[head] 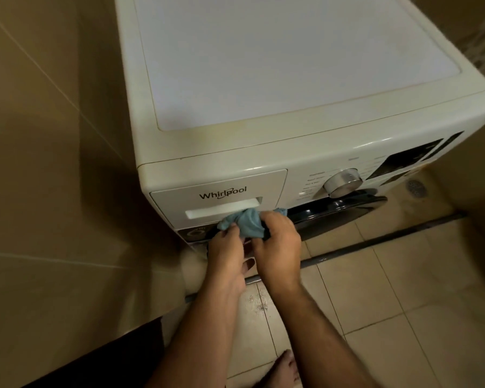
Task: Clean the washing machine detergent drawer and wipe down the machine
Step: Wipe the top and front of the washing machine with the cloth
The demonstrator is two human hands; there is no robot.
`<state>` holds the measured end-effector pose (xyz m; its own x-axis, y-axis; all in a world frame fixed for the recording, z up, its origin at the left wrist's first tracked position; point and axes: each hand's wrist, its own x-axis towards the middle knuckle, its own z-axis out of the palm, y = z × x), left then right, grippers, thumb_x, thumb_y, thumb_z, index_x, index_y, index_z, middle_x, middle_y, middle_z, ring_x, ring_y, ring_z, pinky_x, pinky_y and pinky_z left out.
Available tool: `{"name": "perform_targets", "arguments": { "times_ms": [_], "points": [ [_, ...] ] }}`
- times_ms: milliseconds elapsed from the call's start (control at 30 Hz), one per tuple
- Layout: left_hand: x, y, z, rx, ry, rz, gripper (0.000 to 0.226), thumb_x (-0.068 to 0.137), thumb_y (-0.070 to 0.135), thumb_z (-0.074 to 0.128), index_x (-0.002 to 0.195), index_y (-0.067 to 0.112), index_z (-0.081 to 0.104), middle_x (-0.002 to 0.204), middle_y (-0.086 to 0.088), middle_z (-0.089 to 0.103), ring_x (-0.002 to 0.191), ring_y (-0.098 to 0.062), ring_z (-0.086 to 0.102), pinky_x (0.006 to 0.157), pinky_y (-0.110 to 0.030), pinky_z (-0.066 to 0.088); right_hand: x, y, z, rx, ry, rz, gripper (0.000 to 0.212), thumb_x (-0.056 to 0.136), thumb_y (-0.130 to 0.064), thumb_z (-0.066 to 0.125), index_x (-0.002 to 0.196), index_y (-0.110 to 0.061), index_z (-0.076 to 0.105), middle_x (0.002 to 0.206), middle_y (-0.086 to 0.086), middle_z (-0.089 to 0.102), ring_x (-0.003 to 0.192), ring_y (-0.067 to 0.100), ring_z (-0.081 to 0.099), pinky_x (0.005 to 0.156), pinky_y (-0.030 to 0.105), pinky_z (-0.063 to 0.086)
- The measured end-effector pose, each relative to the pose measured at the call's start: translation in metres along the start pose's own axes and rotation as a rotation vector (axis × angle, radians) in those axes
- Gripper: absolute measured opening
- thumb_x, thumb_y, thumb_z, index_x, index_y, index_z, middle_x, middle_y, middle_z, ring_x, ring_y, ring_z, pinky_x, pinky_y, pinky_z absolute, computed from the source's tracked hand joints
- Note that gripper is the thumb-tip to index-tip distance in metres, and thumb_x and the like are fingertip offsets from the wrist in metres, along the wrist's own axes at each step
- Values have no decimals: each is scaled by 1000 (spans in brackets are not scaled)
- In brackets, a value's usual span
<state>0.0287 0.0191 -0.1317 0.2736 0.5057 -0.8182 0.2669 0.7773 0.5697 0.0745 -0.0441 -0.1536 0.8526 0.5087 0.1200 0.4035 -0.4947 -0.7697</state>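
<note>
- Head view: white washing machine (263, 147) directly ahead of both hands, top panel bare.
- Detergent drawer (219, 197) closed, flush with the front panel, just above the hands; contents hidden.
- Bunched blue cloth (247, 224) held against the panel below the drawer handle recess (223, 210).
- Left hand (226, 254): fingers curled, pinching the cloth's lower left edge.
- Right hand (277, 247): fingers curled round the cloth's right side, knuckles up.
- Dark door (339, 212) right of the hands; dial (343, 182) above it.
- Bare foot (282, 371) on tiled floor (389, 289), below the forearms.

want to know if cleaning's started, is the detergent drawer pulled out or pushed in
Pushed in: the detergent drawer front sits flush with the washing machine panel, no gap showing.
</note>
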Motion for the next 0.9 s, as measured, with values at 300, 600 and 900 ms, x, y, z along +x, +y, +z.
{"name": "perform_targets", "arguments": {
  "times_ms": [300, 600, 900],
  "points": [
    [-77, 17, 54, -270, -293, -145, 35, 92, 34, 44, 104, 12, 68, 95, -10, 73, 89, -23, 69, 67, -32, 57, 7, -35, -108, 355, -126, 237, 49, 76, 7, 61, 122, -8, 63, 108, 4, 69, 100, 14, 65, 86, 25, 53],
    [-175, 28, 117, -271, -467, -7, 42, 93, 31, 46, 123, 7, 62, 113, -18, 70, 104, -28, 68, 83, -40, 57, -9, -51, -287, 378, -234, 161, 54, 82, -17, 77, 132, -22, 57, 130, -16, 56, 121, -13, 47, 100, 8, 37],
    [-307, 9, 222, -1, -867, 324, 39, 90, 6, 45, 126, 10, 59, 112, -12, 72, 105, -23, 69, 90, -37, 56, -56, -51, -434, 827, 6, 531, 70, 72, -47, 78, 135, -29, 52, 121, 1, 66, 102, 20, 69, 65, 38, 58]
  ]
}}
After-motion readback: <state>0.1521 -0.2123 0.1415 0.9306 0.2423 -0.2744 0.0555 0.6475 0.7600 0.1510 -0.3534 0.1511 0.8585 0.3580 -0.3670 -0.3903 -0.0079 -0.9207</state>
